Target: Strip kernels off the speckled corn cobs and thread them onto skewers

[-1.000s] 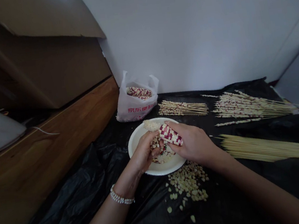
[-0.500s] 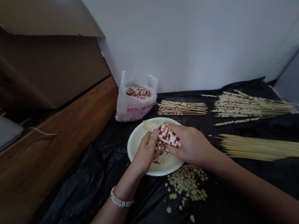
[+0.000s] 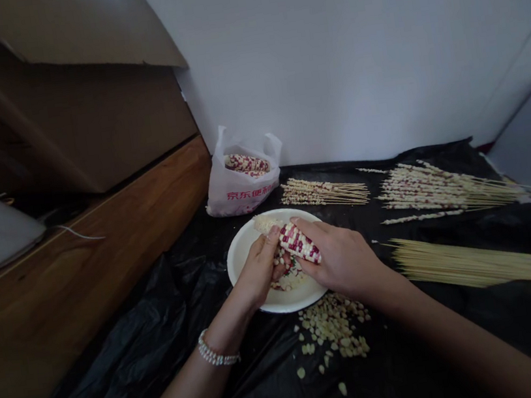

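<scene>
Over a white bowl [image 3: 238, 254] I hold a corn cob [image 3: 299, 244] with white and dark red kernels. Its far left end looks bare of kernels. My right hand [image 3: 345, 253] is wrapped round the kernel-covered end. My left hand [image 3: 260, 269] is closed at the other end, its thumb pressed against the kernels; part of its fingers is hidden. Loose kernels [image 3: 289, 281] lie in the bowl beneath the cob. Just in front of the bowl, a heap of pale kernels [image 3: 335, 324] is spread on black plastic sheeting [image 3: 267, 390].
Behind the bowl stands a white plastic bag [image 3: 240, 196] with more corn cobs [image 3: 247, 163]. To the right lie two bunches of kernel-threaded skewers [image 3: 314, 191] and a bundle of bare skewers [image 3: 476, 258]. A wooden board [image 3: 148, 209] and a cardboard box [image 3: 100, 117] bound the left side.
My left thumb and fingers have shifted slightly along the cob, covering a little more of its bare end. The cob and my right hand stay nearly in place.
</scene>
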The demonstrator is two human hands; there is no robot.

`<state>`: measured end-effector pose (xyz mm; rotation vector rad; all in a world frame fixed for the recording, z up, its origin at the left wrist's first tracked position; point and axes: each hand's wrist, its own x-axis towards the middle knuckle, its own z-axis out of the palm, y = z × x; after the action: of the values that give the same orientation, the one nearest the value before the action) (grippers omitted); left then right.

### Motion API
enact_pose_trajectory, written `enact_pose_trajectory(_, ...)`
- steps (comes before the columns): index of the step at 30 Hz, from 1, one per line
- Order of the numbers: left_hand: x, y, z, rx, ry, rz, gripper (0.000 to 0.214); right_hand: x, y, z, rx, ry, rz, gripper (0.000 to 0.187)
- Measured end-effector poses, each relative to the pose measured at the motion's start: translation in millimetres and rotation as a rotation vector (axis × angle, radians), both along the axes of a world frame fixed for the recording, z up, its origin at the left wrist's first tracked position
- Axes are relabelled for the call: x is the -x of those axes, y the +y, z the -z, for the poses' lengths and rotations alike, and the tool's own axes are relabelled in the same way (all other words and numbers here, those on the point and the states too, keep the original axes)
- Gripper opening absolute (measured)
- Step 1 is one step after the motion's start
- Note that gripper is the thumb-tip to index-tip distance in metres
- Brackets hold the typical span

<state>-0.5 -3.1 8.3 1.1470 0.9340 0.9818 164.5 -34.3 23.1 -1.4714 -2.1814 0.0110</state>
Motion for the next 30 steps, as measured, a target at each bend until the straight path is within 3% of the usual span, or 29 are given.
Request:
enact_pose_trajectory(6, 1.4, -1.0, -2.7, 0.102, 0.033, 0.005, 0.04, -0.9, 2.8, 2.1, 0.051, -0.019, 0.014, 0.062)
enact_pose_trajectory(11, 4.7, -2.7, -9.1, 0.181, -0.035, 0.051, 0.012, -6.4, 7.3, 1.8, 0.091, 0.032, 0.009, 0.058)
enact_pose_trajectory(14, 5.7, -2.9, -11.7, 0.181, -0.079, 0.065, 0.016, -8.6, 7.4, -1.2, 0.096, 0.03, 0.012, 0.057)
enact_pose_trajectory(18, 4.5, -2.0, -10.2, 0.143, 0.02, 0.038, 0.032, -10.2, 5.6, -5.3, 0.061, -0.045, 0.031, 0.06)
enact_pose_trajectory(23, 2.9, 2.1, -0.4, 0.018, 0.23, -0.034, 0.035, -8.2, 1.9, -7.7, 0.014, -0.173, 0.066, 0.061)
enact_pose_trajectory(30, 9.9, 5.2, 11.6, -0.154, 0.33, -0.093, 0.018, -1.5, -1.6, -4.5, -0.042, -0.154, 0.055, 0.06)
